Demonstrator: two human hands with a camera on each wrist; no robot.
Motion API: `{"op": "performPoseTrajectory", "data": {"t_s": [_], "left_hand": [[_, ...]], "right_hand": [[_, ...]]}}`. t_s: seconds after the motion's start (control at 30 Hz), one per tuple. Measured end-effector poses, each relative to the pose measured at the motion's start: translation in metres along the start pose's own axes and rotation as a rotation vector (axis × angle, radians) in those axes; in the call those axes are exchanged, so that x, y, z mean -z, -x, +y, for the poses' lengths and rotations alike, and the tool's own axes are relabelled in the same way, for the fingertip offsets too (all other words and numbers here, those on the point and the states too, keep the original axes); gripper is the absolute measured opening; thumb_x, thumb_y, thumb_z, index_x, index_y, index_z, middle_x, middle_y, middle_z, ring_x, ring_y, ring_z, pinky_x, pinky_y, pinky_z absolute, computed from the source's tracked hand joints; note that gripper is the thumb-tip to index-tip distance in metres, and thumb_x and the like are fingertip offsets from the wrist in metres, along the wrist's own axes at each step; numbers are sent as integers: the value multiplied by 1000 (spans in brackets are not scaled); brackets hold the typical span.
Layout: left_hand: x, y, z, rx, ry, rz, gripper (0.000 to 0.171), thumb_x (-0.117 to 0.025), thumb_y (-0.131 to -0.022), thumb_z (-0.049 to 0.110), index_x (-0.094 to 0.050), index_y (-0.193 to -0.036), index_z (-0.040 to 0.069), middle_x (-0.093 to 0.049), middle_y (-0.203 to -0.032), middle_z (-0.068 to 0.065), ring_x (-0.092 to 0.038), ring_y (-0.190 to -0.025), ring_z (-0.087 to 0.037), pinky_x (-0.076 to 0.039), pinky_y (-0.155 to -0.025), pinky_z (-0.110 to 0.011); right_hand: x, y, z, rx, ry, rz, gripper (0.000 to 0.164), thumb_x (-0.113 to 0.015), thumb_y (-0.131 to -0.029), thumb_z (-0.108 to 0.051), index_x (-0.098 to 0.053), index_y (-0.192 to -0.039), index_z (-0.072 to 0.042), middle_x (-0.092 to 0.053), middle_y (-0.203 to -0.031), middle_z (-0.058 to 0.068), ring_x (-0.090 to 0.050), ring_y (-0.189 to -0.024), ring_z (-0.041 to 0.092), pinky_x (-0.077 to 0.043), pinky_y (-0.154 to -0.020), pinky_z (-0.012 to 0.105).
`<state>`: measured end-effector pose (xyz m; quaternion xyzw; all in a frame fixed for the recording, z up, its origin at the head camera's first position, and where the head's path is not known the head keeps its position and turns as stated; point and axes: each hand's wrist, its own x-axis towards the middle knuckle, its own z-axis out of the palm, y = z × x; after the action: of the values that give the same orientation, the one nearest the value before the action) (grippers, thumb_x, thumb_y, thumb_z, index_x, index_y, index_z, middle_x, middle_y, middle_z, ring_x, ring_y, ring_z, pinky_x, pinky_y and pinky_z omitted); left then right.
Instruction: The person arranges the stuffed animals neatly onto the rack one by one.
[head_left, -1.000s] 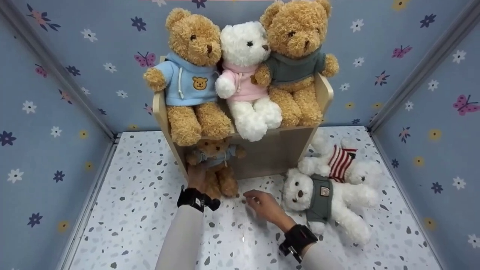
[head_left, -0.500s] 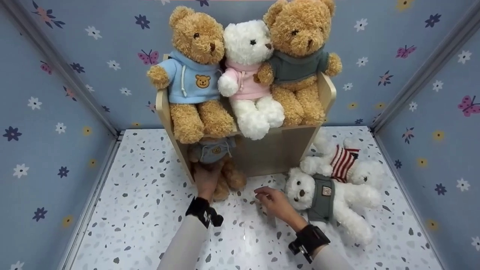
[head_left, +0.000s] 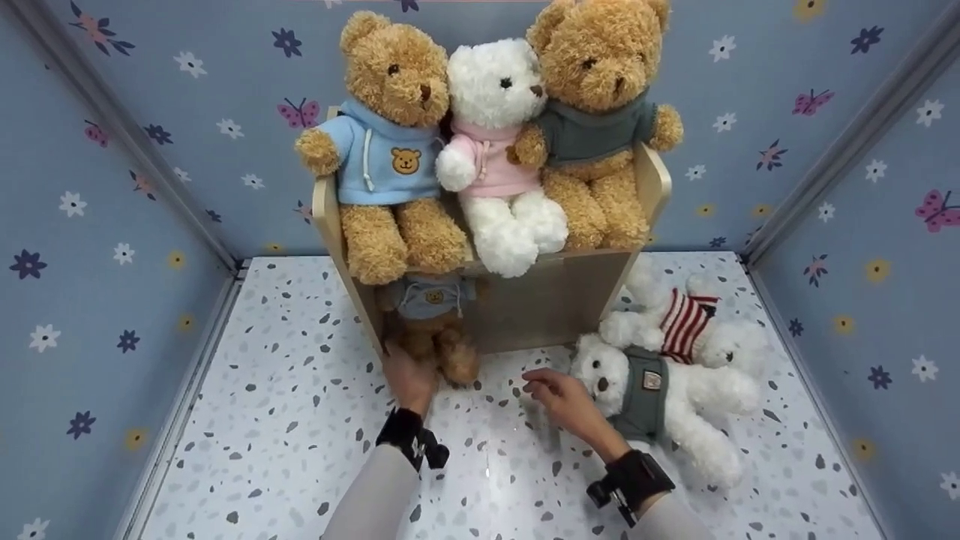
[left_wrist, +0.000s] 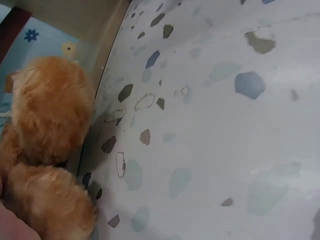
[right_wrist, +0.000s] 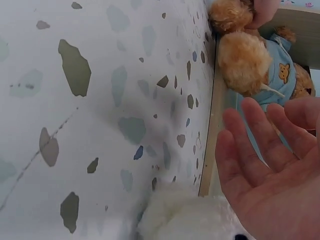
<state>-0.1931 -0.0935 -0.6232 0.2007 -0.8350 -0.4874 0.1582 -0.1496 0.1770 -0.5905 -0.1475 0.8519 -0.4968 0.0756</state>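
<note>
A small brown teddy bear in a light blue hoodie sits in the lower compartment of the wooden shelf, its head hidden under the upper board. My left hand is at the bear's leg on the left, fingers and thumb on either side of it. The left wrist view shows its furry feet close up. To the right, my right hand hovers over the floor with relaxed fingers and holds nothing. Beside that hand lies a white teddy bear in a grey-green top.
On the upper shelf sit a brown bear in a blue hoodie, a white bear in pink and a brown bear in dark green. Another white bear in a striped top lies right of the shelf. Patterned walls enclose the speckled floor.
The small bear has gone deeper into the lower compartment, its head now out of sight. My left hand has shifted from its side down to its leg; my right hand has moved right.
</note>
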Motion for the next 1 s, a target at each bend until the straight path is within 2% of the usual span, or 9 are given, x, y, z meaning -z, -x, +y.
{"op": "performPoseTrajectory", "data": {"t_s": [0.13, 0.27, 0.37, 0.53, 0.7, 0.8, 0.87, 0.93, 1.0], "left_hand": [[-6, 0, -4, -88, -62, 115, 58, -67, -89, -8, -43, -141, -20, -44, -137, -47, -46, -127, -60, -40, -108, -63], [-7, 3, -7, -156, -123, 154, 34, -68, -93, -3, -59, -124, -15, -51, -126, -43, -53, -115, -57, -45, -98, -63], [-3, 5, -6, -177, -125, 115, 27, -68, -97, 5, -63, -116, -13, -52, -123, -41, -56, -110, -55, -46, -94, -63], [10, 9, -1, -167, -69, 18, 28, -69, -98, 11, -65, -115, -10, -49, -129, -38, -55, -113, -51, -45, -97, -60], [20, 12, -2, -216, -21, -21, 21, -70, -97, 8, -67, -110, -8, -52, -128, -35, -55, -113, -48, -45, -97, -58], [25, 14, -4, -217, 8, -43, 19, -70, -96, 9, -68, -108, -7, -52, -130, -34, -55, -115, -46, -46, -98, -56], [28, 16, -7, -213, 13, -58, 18, -70, -96, 9, -68, -106, -5, -52, -128, -32, -55, -114, -45, -45, -99, -55], [31, 16, -9, -216, 11, -67, 16, -69, -96, 10, -68, -105, -4, -52, -127, -31, -54, -114, -44, -45, -100, -54], [33, 17, -12, -233, 3, -70, 14, -66, -95, 7, -67, -104, -4, -52, -126, -30, -54, -114, -44, -44, -100, -54]], "right_hand": [[3, 3, -1, -1, -31, 9, 27, -56, -105, -9, -69, -126, 1, -76, -106, 12, -73, -98, 33, -57, -78, 30], [10, 8, 1, 5, -59, 11, 27, -56, -106, -9, -69, -126, 3, -76, -107, 14, -72, -99, 37, -56, -78, 29], [20, 13, -1, 18, -40, 22, 27, -57, -107, -11, -69, -127, 2, -75, -106, 12, -71, -98, 34, -56, -80, 30], [42, 23, -5, 43, 17, 77, 23, -59, -106, -12, -72, -124, -5, -76, -106, 10, -72, -98, 26, -58, -83, 31], [71, 30, -4, 74, 49, 286, 20, -60, -103, -4, -77, -114, -4, -77, -93, 4, -74, -83, 20, -55, -68, 22], [93, 31, 0, 102, 126, 434, 19, -60, -101, -1, -78, -106, -3, -77, -87, 1, -72, -75, 16, -51, -63, 16], [108, 33, 4, 95, 218, 502, 19, -60, -100, -2, -79, -102, -5, -76, -86, 0, -70, -72, 16, -50, -62, 18], [123, 35, 8, 72, 329, 527, 19, -60, -99, -3, -79, -100, -7, -76, -88, 3, -69, -76, 19, -52, -67, 26], [136, 38, 13, 40, 433, 507, 18, -60, -99, -4, -78, -100, -5, -75, -92, 8, -69, -80, 25, -55, -72, 37]]}}
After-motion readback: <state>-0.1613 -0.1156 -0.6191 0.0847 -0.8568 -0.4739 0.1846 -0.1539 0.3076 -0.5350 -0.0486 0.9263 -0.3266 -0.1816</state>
